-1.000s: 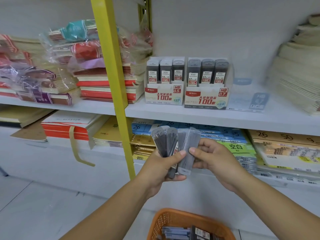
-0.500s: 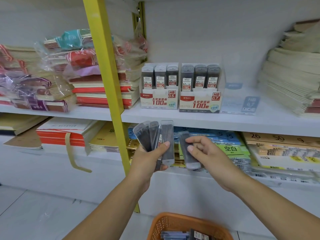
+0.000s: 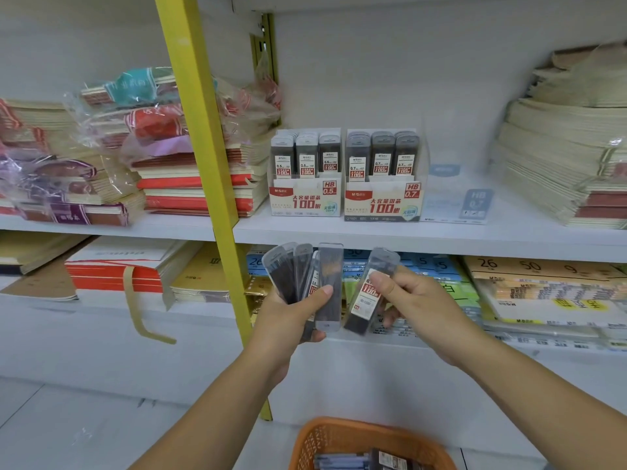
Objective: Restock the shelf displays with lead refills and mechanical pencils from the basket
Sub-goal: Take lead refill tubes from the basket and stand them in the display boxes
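Right hand (image 3: 419, 308) pinches a seemingly light, stiff, slick refill case (image 3: 364, 301) mid-body below the 0.7 display (image 3: 383, 205); left hand (image 3: 288, 317) grips a fan of refills (image 3: 305, 273).

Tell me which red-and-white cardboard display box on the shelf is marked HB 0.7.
The right-hand red-and-white cardboard display box; the left-hand box beside it reads HB 0.5 instead.

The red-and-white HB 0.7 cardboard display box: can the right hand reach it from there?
Probably yes. The right hand, pinching one clear plastic lead refill case, is just below the white shelf, and nothing stands between it and the red-and-white HB 0.7 cardboard display box.
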{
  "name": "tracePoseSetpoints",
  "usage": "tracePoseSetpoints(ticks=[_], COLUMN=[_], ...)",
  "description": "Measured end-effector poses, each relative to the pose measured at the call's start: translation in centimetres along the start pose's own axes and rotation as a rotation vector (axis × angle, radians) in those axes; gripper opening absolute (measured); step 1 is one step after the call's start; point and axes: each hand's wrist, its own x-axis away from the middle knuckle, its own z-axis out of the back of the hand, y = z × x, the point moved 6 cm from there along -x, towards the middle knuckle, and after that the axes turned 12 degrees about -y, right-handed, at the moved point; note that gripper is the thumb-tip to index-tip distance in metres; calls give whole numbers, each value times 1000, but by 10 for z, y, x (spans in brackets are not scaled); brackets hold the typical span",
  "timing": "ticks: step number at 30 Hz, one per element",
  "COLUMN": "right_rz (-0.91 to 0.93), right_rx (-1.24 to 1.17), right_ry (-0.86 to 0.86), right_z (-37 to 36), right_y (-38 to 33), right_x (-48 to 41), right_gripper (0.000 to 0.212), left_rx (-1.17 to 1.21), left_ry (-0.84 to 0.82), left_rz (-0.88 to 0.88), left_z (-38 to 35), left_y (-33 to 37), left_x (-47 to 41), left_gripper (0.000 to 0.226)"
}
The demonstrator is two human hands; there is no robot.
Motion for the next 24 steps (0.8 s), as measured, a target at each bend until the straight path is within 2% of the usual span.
tracePoseSetpoints(ticks=[2, 5, 9, 12, 16, 24], right_rz=[-8, 36, 71, 81, 53, 94], right_rx=[-90, -126, -69, -96, -146, -65], right_ry=[1, 29, 80, 86, 88, 125], right_z=[2, 6, 9, 8, 12, 20], right_y=[-1, -4, -9, -14, -15, -25], right_x=[-2, -3, -4, -6, -7, -9], right_gripper=[35, 10, 25, 15, 26, 16], left_rx=[-7, -1, -11, -32, 0, 78], left_ry=[-16, -53, -160, -195, -192, -202], left_rz=[11, 27, 19, 31, 47, 43], left_z=[-4, -11, -23, -28, -27, -31], left_y=[0, 1, 6, 6, 4, 12], left_x=[1, 3, 4, 3, 0, -1], left_gripper=[41, 44, 58, 54, 47, 53])
